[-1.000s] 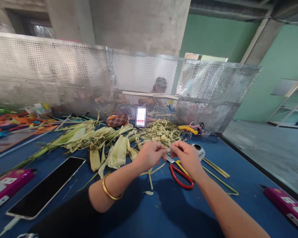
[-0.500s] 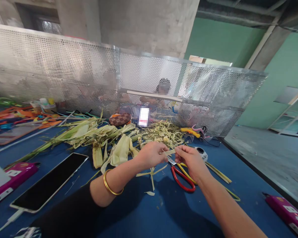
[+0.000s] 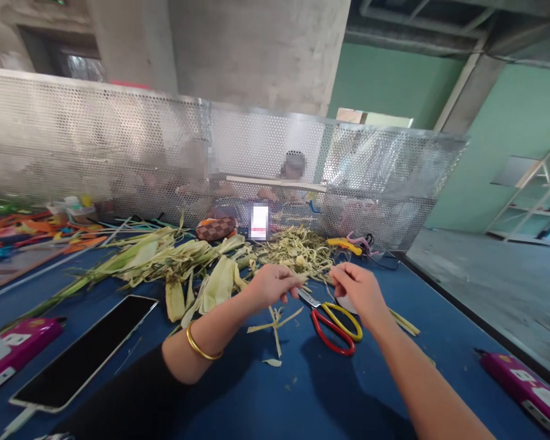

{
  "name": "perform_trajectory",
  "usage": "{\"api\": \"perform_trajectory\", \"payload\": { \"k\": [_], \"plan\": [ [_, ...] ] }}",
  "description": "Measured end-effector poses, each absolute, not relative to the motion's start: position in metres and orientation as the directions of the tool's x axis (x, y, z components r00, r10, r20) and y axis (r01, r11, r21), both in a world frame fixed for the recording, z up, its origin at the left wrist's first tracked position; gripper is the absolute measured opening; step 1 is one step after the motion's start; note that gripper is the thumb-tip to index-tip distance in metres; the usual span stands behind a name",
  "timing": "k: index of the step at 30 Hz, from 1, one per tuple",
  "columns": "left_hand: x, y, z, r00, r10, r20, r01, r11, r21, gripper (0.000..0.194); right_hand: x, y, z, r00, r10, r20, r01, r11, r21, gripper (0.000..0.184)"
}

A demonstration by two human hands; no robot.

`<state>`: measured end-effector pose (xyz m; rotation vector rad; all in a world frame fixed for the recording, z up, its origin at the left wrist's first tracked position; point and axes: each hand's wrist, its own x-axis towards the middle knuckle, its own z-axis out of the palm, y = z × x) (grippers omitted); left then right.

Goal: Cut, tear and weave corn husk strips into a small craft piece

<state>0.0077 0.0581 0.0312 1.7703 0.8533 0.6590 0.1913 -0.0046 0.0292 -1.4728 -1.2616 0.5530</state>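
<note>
Left hand (image 3: 294, 289) is placed just beside the blade tips of the scissors (image 3: 310, 299); right hand (image 3: 333, 276) is held near their yellow handle. On each, thumb and fingers are set close together; whether a thin strip is pinched cannot be told. By the scissors' long axis, the blades are pointed toward the left hand, nearer to them. On the worktop (image 3: 256, 403), crossed strips (image 3: 275, 328) are laid left of the scissors, shredded strips (image 3: 297, 247) heaped beyond.

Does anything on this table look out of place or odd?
Mildly, yes: the scissors have one red handle and one yellow handle, which looks mismatched. A pale scrap also lies on the table, away from the heaped husks, like a stray offcut.
</note>
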Motion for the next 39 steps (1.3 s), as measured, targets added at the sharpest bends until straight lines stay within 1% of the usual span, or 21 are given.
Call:
{"api": "perform_trajectory", "payload": {
  "k": [2, 4, 5, 6, 8, 9, 11, 13, 14, 16, 18, 20, 22, 24, 26, 28, 29, 31, 35, 39],
  "plan": [
    [0.006, 0.060, 0.034, 0.561, 0.828, 0.014, 0.197, -0.151, 0.969, 0.016, 0.197, -0.009, 0.026, 0.248, 0.930, 0.272, 0.578, 0.083, -0.812, 0.029],
    [0.005, 0.059, 0.037, 0.543, 0.840, -0.008, 0.140, -0.081, 0.987, 0.015, 0.199, -0.015, 0.019, 0.151, 0.938, 0.312, 0.768, 0.088, -0.634, 0.027],
    [0.005, 0.059, 0.038, 0.537, 0.843, -0.020, 0.110, -0.046, 0.993, 0.015, 0.199, -0.018, 0.016, 0.088, 0.950, 0.301, 0.851, 0.086, -0.519, 0.025],
    [0.005, 0.058, 0.038, 0.533, 0.846, -0.035, 0.082, -0.011, 0.997, 0.014, 0.200, -0.021, 0.012, 0.042, 0.965, 0.258, 0.922, 0.062, -0.382, 0.022],
    [0.006, 0.058, 0.039, 0.517, 0.853, -0.067, 0.051, 0.048, 0.998, 0.013, 0.201, -0.024, 0.003, 0.032, 0.987, 0.154, 0.990, -0.010, -0.139, 0.009],
    [0.006, 0.058, 0.038, 0.505, 0.859, -0.081, 0.042, 0.069, 0.997, 0.014, 0.201, -0.024, -0.001, 0.023, 0.992, 0.124, 0.998, -0.016, -0.056, 0.012],
    [0.007, 0.059, 0.037, 0.482, 0.871, -0.096, 0.029, 0.094, 0.995, 0.016, 0.202, -0.021, -0.009, 0.011, 0.998, 0.057, 0.999, -0.014, 0.042, 0.041],
    [0.006, 0.062, 0.036, 0.468, 0.879, -0.094, 0.001, 0.106, 0.994, 0.018, 0.202, -0.015, -0.015, -0.009, 1.000, 0.006, 0.997, 0.009, 0.075, 0.060],
    [0.005, 0.063, 0.036, 0.465, 0.880, -0.091, -0.013, 0.110, 0.994, 0.019, 0.202, -0.011, -0.018, -0.019, 1.000, -0.010, 0.997, 0.020, 0.080, 0.064],
    [0.003, 0.066, 0.037, 0.459, 0.883, -0.095, -0.025, 0.120, 0.992, 0.020, 0.204, -0.006, -0.020, -0.026, 1.000, -0.013, 0.998, 0.026, 0.060, 0.065],
    [0.001, 0.067, 0.039, 0.447, 0.888, -0.107, -0.026, 0.132, 0.991, 0.019, 0.209, -0.004, -0.018, -0.019, 1.000, 0.013, 1.000, 0.020, -0.021, 0.063],
    [-0.001, 0.069, 0.041, 0.435, 0.893, -0.111, -0.033, 0.139, 0.990, 0.017, 0.216, -0.005, -0.014, -0.020, 0.999, 0.042, 0.984, 0.028, -0.178, 0.063],
    [-0.002, 0.069, 0.042, 0.422, 0.901, -0.098, -0.058, 0.135, 0.989, 0.016, 0.222, -0.007, -0.008, -0.014, 0.997, 0.070, 0.923, 0.040, -0.382, 0.061],
    [-0.003, 0.071, 0.041, 0.407, 0.910, -0.078, -0.087, 0.124, 0.989, 0.015, 0.222, -0.009, -0.002, 0.002, 0.995, 0.104, 0.798, 0.061, -0.600, 0.058],
    [-0.003, 0.072, 0.039, 0.386, 0.920, -0.065, -0.101, 0.112, 0.989, 0.014, 0.219, -0.010, 0.000, 0.032, 0.992, 0.124, 0.607, 0.079, -0.791, 0.053],
    [-0.003, 0.074, 0.037, 0.365, 0.929, -0.064, -0.100, 0.108, 0.989, 0.015, 0.213, -0.011, 0.001, 0.049, 0.994, 0.100, 0.424, 0.070, -0.903, 0.051],
    [-0.003, 0.075, 0.036, 0.355, 0.933, -0.067, -0.095, 0.107, 0.990, 0.015, 0.211, -0.011, 0.001, 0.053, 0.995, 0.082, 0.366, 0.057, -0.929, 0.052],
    [-0.003, 0.078, 0.034, 0.339, 0.938, -0.069, -0.086, 0.103, 0.991, 0.016, 0.208, -0.013, 0.001, 0.055, 0.996, 0.074, 0.332, 0.052, -0.942, 0.055],
    [-0.002, 0.081, 0.030, 0.310, 0.949, -0.063, -0.077, 0.091, 0.993, 0.018, 0.205, -0.017, 0.006, 0.045, 0.990, 0.132, 0.429, 0.101, -0.898, 0.055],
    [0.000, 0.078, 0.028, 0.351, 0.934, -0.063, -0.074, 0.095, 0.993, 0.020, 0.198, -0.018, 0.010, 0.031, 0.991, 0.129, 0.466, 0.099, -0.879, 0.055]
  ]
}}
